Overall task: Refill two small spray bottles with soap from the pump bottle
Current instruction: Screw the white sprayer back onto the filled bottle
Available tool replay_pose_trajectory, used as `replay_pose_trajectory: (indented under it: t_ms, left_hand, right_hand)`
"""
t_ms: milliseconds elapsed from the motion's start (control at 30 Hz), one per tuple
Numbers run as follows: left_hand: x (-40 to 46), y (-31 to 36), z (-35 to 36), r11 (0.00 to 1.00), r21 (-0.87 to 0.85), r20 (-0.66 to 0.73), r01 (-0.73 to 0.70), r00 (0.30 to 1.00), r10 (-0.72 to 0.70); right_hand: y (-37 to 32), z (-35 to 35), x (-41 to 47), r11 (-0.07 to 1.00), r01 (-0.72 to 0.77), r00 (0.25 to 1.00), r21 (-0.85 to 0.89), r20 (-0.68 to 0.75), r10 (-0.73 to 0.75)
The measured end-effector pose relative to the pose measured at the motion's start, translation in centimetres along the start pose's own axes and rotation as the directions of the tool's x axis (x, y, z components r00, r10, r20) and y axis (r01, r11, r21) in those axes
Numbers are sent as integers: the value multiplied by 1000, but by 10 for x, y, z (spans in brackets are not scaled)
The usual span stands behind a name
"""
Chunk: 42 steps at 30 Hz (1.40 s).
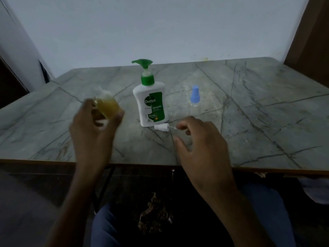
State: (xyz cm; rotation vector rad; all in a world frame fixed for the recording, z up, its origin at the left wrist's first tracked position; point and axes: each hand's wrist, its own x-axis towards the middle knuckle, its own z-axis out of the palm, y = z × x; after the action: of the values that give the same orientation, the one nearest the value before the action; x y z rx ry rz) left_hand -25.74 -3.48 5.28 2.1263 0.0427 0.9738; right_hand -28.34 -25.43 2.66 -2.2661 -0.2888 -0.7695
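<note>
Amber soap filled the small bottle point(106, 106) the left hand point(92, 125) gripped; the right hand point(199, 139), fingers loosely spread, empty, should pinch the spray head point(161, 126) just beyond its fingertips squarely.

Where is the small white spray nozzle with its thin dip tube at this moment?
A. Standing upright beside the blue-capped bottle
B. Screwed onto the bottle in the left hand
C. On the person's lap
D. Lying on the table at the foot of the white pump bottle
D: the small white spray nozzle lies flat on the grey marble-patterned table against the base of the white green-topped pump bottle, with the right hand reaching for it.
</note>
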Motion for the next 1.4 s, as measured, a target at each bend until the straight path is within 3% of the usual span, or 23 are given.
replay_pose_trajectory:
  t_ms: [200, 633, 733, 867, 967, 1033, 1133, 1300, 1400]
  left_hand:
    - [-60, 24, 28, 990, -77, 172, 121, 979, -106]
    - [-59, 12, 49, 998, 2, 230, 68, 971, -67]
    - [-59, 11, 48, 999, 28, 223, 42, 974, -47]
    - [-59, 10, 46, 998, 60, 256, 10, 966, -25]
    - [-59, 11, 45, 997, 75, 286, -21, 958, -1]
    - [-60, 10, 44, 996, 84, 285, -32, 959, 7]
    - [-63, 6, 46, 993, 97, 265, -71, 963, 43]
    - [-65, 6, 44, 994, 80, 266, -76, 963, 52]
    - [-63, 6, 42, 995, 51, 291, -91, 954, 73]
  right_hand:
    - [7, 35, 43, 982, 66, 979, -179, 202, -29]
    - [3, 39, 39, 930, 160, 945, -330, 323, -49]
    - [3, 27, 30, 967, 77, 970, -245, 241, -16]
    - [-2, -26, 20, 999, -26, 998, 34, 65, 24]
    - [-22, -74, 32, 915, 18, 1000, 403, 10, -24]
    - [-38, -93, 45, 823, 100, 993, 559, 0, -121]
    - [-48, -96, 63, 804, 187, 974, 564, 0, -227]
    - [-48, -66, 80, 855, 174, 964, 489, 92, -249]
    - [-43, -56, 85, 872, 171, 970, 459, 75, -230]
